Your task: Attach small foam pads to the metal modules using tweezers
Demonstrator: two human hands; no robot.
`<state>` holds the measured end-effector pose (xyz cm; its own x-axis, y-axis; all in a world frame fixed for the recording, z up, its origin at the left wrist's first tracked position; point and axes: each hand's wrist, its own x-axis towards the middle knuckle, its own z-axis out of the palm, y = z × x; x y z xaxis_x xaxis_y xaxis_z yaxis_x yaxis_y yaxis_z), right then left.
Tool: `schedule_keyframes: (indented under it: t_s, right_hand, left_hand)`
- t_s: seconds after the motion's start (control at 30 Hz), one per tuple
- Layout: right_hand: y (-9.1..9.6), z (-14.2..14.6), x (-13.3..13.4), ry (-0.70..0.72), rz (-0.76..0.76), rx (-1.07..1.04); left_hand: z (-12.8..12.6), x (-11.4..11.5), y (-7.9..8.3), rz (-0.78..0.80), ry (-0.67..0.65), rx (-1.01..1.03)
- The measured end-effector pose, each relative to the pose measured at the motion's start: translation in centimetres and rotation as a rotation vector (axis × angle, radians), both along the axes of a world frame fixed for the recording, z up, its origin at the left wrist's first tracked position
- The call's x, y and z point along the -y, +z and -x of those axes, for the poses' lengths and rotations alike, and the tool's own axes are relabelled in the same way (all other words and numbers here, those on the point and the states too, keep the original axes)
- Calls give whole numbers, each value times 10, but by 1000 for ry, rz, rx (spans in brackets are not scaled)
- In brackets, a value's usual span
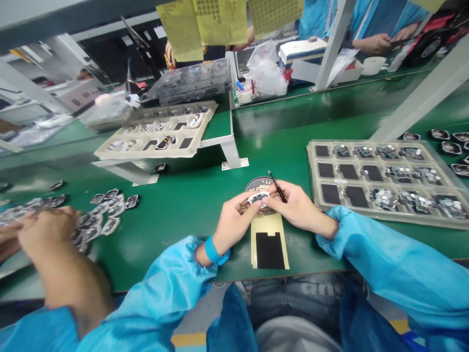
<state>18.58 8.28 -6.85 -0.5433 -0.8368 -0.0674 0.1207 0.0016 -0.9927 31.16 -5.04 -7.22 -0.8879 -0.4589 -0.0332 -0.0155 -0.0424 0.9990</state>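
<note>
My left hand [234,220] is closed around a small white-framed part [258,197], held just above the green bench. My right hand [295,206] pinches the same part from the right and grips dark tweezers [277,186] that point up and away. Under both hands lies a round dark perforated disc [256,184]. Just in front of it is a yellow backing sheet [270,244] with a black rectangular patch. A blue band sits on my left wrist.
A clear tray [384,178] of parts and black pads lies to the right. A beige tray [161,134] rests on a white stand behind left. Loose small parts [106,210] are piled at left, where a co-worker's hands [44,230] work. Another person stands at the far right.
</note>
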Motion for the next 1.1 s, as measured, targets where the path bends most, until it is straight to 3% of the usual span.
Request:
schedule_keyframes:
  t_s: [0.27, 0.4, 0.5, 0.57, 0.67, 0.77, 0.9, 1.1]
  right_hand:
    - [3, 7, -2, -103, 31, -41]
    - [1, 20, -7, -123, -74, -412]
    - [3, 26, -10, -155, -49, -699]
    - [6, 27, -12, -176, -5, -764]
    - [13, 29, -14, -195, 59, -817]
    - [16, 30, -16, -101, 151, -869]
    - [9, 30, -17, 35, 172, -903]
    - [2, 28, -19, 37, 161, -986]
  left_hand:
    - [16, -13, 9, -28, 102, -49]
    - [21, -11, 6, -26, 50, -15]
    - [20, -9, 2, 8, 63, 14]
    - [18, -9, 0, 86, 72, 28]
    - [15, -9, 1, 334, 91, 16]
    - [13, -7, 4, 538, 92, -15]
    - [11, -4, 3, 599, 91, -18]
    - [8, 1, -2, 687, 69, -8]
